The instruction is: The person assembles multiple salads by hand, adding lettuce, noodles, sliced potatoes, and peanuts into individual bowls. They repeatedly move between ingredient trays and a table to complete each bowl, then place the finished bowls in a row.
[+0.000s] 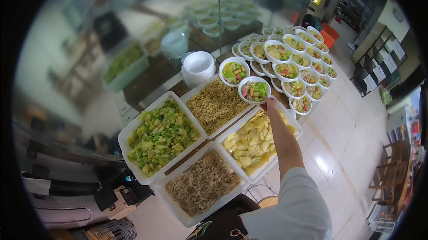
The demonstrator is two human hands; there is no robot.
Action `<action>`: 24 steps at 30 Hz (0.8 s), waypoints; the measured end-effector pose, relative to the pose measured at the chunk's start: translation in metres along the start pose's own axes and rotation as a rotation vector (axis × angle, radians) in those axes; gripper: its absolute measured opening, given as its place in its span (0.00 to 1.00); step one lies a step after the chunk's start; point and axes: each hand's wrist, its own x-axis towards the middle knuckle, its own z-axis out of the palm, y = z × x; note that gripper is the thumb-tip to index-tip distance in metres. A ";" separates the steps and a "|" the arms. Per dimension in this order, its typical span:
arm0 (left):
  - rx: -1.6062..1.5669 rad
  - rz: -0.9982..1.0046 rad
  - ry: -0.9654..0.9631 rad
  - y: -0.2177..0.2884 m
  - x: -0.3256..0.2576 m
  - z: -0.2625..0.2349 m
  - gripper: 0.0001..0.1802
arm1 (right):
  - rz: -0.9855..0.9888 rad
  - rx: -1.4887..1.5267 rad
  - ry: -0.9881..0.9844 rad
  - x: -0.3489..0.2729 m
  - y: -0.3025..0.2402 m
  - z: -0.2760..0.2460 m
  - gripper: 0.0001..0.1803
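Observation:
My right arm reaches out over the tub of sliced potatoes (252, 139). My right hand (269, 103) is closed on the near rim of a white bowl (254, 91), which holds chopped greens and pinkish and orange-brown pieces. The fingers under the bowl are hidden. Just left of it is another filled white bowl (234, 72). Below and left of the held bowl lies a tub of chopped yellow-brown food (216, 106). My left hand is out of view.
A tub of chopped lettuce (162, 137) and a tub of greyish-brown noodles (203, 184) lie nearer. Stacked white bowls (198, 67) stand by the glass panel (174, 12). Many filled bowls (296, 57) are piled at the far right. Tiled floor (334, 160) extends to the right.

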 end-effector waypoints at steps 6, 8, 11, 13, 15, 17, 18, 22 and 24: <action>-0.010 0.146 -0.088 0.038 0.025 0.038 0.10 | -0.658 -0.246 0.319 -0.014 0.014 -0.029 0.08; -0.028 0.168 -0.085 0.045 0.024 0.047 0.10 | -0.661 -0.284 0.098 -0.023 0.005 -0.008 0.08; -0.044 0.171 -0.082 0.049 0.013 0.066 0.10 | -0.643 -0.165 -0.292 -0.051 -0.024 0.069 0.11; -0.043 0.152 -0.104 0.051 0.011 0.092 0.10 | -0.599 -0.281 -0.359 -0.020 -0.026 0.122 0.11; -0.061 0.118 -0.109 0.049 0.011 0.119 0.10 | -0.757 -0.536 -0.368 0.003 -0.026 0.183 0.15; -0.090 0.079 -0.075 0.040 0.006 0.138 0.09 | -0.955 -0.694 -0.332 0.025 -0.031 0.241 0.22; -0.099 0.057 -0.059 0.037 0.003 0.146 0.09 | -1.103 -0.725 -0.261 0.037 -0.038 0.266 0.25; -0.151 -0.075 0.090 0.007 -0.039 0.152 0.09 | -0.952 -0.906 -0.333 0.058 -0.033 0.331 0.32; -0.178 -0.123 0.142 -0.010 -0.060 0.156 0.09 | -0.780 -1.072 -0.399 0.084 -0.034 0.339 0.24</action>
